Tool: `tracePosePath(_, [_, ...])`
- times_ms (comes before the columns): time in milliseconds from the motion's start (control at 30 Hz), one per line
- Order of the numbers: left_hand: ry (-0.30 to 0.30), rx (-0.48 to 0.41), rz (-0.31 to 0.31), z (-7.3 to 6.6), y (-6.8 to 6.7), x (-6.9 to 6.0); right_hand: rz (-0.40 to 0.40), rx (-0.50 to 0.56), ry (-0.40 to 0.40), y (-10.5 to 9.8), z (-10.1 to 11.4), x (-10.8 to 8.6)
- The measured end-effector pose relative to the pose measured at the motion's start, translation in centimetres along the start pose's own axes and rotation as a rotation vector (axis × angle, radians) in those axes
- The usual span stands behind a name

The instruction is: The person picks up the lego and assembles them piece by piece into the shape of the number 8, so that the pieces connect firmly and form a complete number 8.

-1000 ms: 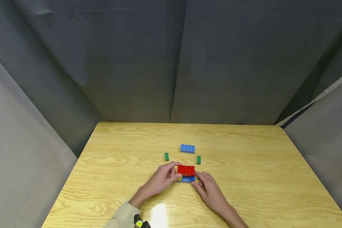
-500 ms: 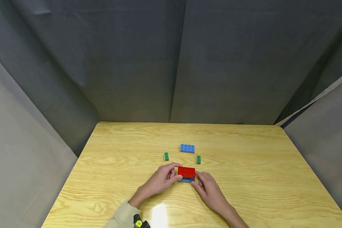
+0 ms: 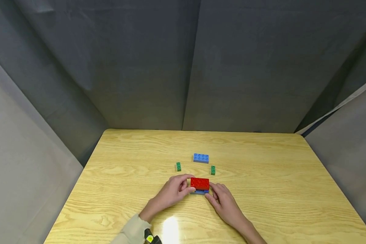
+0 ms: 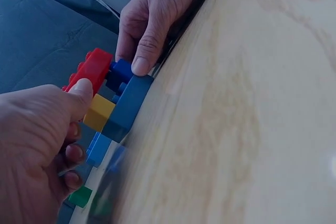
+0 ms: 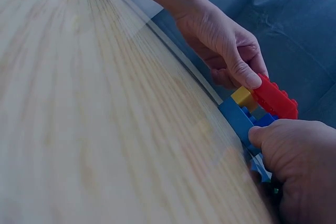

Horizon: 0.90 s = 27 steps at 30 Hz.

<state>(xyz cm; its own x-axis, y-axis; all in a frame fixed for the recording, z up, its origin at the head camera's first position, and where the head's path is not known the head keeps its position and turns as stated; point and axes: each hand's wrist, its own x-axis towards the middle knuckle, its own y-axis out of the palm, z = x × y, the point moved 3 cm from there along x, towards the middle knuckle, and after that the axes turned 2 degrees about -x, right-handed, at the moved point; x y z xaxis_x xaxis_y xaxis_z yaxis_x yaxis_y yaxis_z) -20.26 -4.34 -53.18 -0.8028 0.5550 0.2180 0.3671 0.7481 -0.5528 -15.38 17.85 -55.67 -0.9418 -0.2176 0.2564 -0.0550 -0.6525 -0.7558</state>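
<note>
A red brick is pinched at its left end by the left hand. Under it lies a long blue brick on the table, with a yellow brick on one end and a dark blue brick on the other. In the left wrist view the red brick sits over both small bricks; whether it is fully pressed down I cannot tell. The right hand grips the right end of the blue brick, its thumb at the near side.
Behind the hands, another blue brick lies on the wooden table. Two small green bricks stand apart in front of it, one on the left and one on the right. Dark curtains hang behind the table.
The red brick has come down and nearer over the lower bricks, covering more of them, in the left hand's pinch. The right hand has barely moved.
</note>
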Motion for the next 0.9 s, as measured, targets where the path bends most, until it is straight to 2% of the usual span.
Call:
tracePosePath(533, [0.059, 0.094, -0.031, 0.15, 0.37, -0.29, 0.017, -0.001, 0.018, -0.01, 0.02, -0.21])
tracePosePath(767, [0.074, 0.093, -0.051, 0.23, 0.55, -0.32, -0.011, 0.004, -0.013, -0.15, 0.1, -0.21])
tracePosePath(900, [0.065, 0.096, -0.052, 0.21, 0.68, -0.26, -0.045, 0.053, -0.061, -0.25, 0.17, -0.3])
